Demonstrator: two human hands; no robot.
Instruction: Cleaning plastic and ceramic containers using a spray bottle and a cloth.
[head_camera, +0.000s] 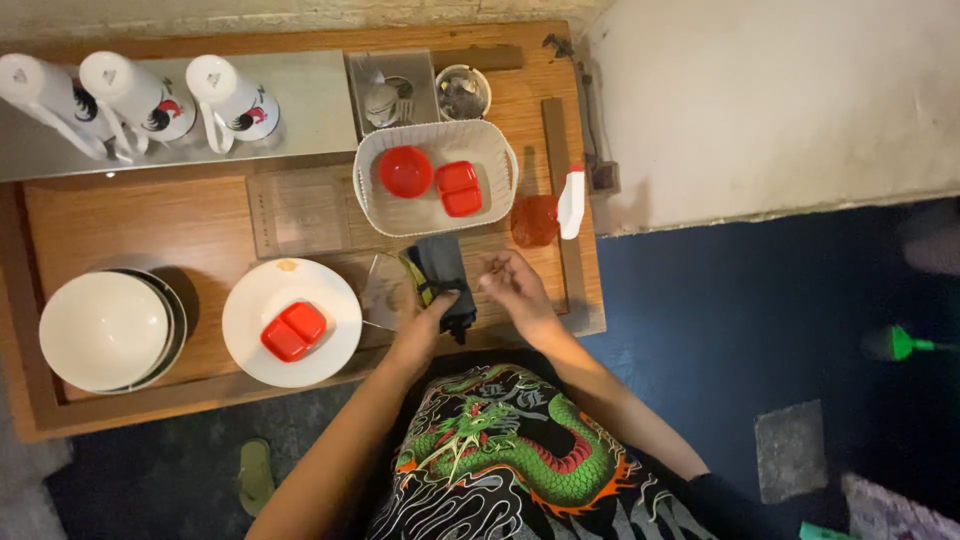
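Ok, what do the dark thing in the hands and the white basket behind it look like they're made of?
The dark thing looks like soft cloth, matte grey-black: it folds and droops under the left hand, with the right hand beside it. The white basket looks like moulded plastic with a faint sheen, its walls slotted; it holds red dishes that seem glossy plastic too.

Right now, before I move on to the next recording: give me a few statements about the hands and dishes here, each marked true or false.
1. The left hand grips a dark folded cloth. True.
2. The white basket holds two red dishes. True: one round, one rectangular.
3. The white plate is bare. False: a red divided dish sits on it.
4. Three white mugs stand on the blue floor. False: they are on the grey tray on the wooden table.
5. The right hand holds the spray bottle. False: it is beside the cloth, apart from the bottle.
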